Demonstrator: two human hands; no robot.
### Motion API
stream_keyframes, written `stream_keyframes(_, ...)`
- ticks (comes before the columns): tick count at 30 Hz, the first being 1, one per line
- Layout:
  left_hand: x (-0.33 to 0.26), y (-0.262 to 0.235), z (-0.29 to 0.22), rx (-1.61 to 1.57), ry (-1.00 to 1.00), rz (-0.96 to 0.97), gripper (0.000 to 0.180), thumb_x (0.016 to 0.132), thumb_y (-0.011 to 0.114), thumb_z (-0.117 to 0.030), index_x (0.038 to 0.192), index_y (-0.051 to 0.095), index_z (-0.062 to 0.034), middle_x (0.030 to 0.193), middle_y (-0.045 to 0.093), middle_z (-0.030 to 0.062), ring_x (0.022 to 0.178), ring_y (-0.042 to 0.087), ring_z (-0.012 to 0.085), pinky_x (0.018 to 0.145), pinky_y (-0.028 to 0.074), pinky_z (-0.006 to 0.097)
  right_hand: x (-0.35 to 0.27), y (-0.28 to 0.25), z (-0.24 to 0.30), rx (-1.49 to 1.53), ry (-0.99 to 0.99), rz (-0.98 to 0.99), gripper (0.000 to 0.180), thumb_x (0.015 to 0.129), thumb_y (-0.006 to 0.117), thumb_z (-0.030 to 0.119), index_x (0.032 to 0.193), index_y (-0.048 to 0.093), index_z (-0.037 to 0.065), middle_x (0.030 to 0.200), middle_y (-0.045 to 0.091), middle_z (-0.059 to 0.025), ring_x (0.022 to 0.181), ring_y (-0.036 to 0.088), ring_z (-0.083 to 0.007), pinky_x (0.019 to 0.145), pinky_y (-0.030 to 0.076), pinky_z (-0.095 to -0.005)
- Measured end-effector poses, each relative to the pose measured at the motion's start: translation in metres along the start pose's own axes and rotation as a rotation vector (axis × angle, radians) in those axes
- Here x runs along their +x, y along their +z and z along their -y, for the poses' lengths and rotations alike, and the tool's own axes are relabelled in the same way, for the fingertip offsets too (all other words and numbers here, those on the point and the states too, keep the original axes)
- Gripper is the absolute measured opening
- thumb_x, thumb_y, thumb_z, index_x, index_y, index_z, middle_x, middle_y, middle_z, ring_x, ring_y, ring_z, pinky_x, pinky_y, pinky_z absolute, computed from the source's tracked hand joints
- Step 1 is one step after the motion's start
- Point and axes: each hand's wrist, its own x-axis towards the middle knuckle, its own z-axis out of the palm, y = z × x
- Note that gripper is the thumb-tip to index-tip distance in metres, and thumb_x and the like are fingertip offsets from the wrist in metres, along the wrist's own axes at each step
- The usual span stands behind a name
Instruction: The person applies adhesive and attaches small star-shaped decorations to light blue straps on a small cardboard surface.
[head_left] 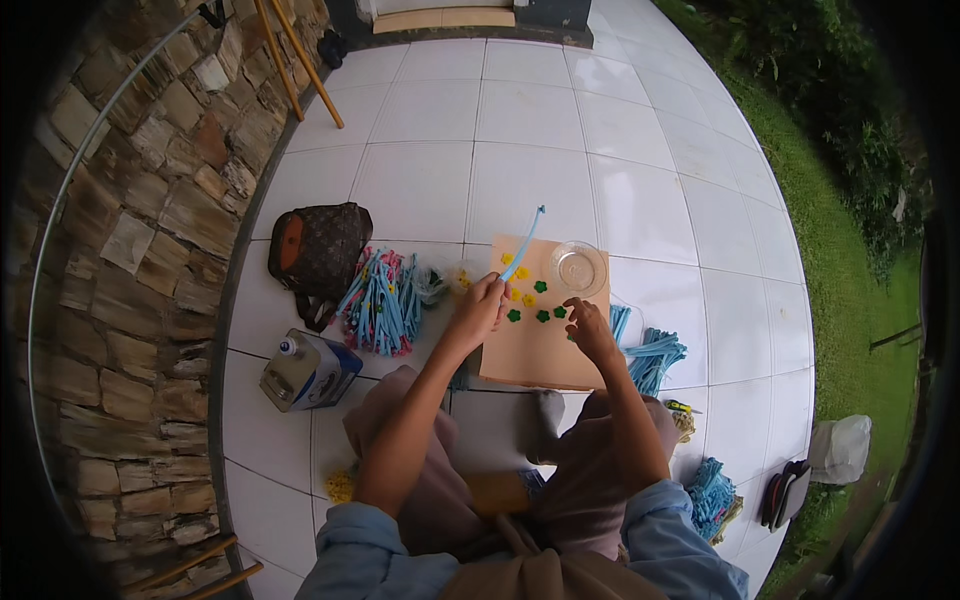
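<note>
My left hand point(484, 308) is closed round the lower end of a slim light blue stick point(520, 252). The stick slants up and to the right, with a small dark tip. Just right of the green flower-shaped pieces point(543, 316) is my right hand point(590, 328), its thumb and forefinger bent and apart, close to one green piece point(560, 312). A speck of green shows by its thumb; I cannot tell whether it is touched. Yellow flower-shaped pieces point(516, 295) lie among the green ones on a brown cardboard sheet point(530, 355). A clear round dish point(578, 268) sits at the sheet's far right corner.
Left of the cardboard lie a bundle of blue sticks with pink bits point(382, 305), a clear plastic bag point(432, 284), a brown backpack point(318, 250) and a jerrycan point(310, 372). More blue bundles point(655, 360) lie at right. A stone wall point(150, 240) borders the white tiles.
</note>
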Motion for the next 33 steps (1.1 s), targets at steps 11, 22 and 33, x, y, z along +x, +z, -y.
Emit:
stream_keyframes(11, 0.032, 0.060, 0.031, 0.335, -0.015, 0.054, 0.023, 0.092, 0.041, -0.024, 0.080, 0.044, -0.0041, 0.059, 0.043, 0.0011, 0.046, 0.038, 0.0064, 0.039, 0.031, 0.022, -0.019, 0.015, -0.028, 0.014, -0.026, -0.173, 0.040, 0.066, 0.054, -0.011, 0.102, 0.041, 0.002, 0.086, 0.052, -0.0195, 0.079, 0.053, -0.0351, 0.070, 0.043, -0.0410)
stream_keyframes(22, -0.001, 0.029, -0.011, 0.233, 0.168, -0.101, 0.027, 0.079, 0.066, -0.017, 0.077, 0.041, -0.0104, 0.068, 0.051, -0.0013, 0.052, 0.042, 0.0021, 0.044, 0.030, 0.018, 0.003, -0.063, 0.090, 0.897, 0.061, -0.070, 0.054, 0.072, 0.066, -0.006, 0.113, 0.034, 0.007, 0.082, 0.051, -0.0049, 0.076, 0.059, -0.0131, 0.070, 0.050, -0.0265)
stream_keyframes(33, -0.025, 0.004, -0.033, 0.097, 0.197, -0.190, 0.034, 0.075, 0.069, -0.012, 0.074, 0.035, -0.0104, 0.069, 0.058, 0.0030, 0.058, 0.047, 0.0024, 0.048, 0.033, 0.018, 0.001, -0.064, 0.152, 0.327, -0.552, -0.285, 0.050, 0.069, 0.067, -0.006, 0.110, 0.041, 0.005, 0.092, 0.052, -0.0094, 0.085, 0.055, -0.0236, 0.077, 0.046, -0.0328)
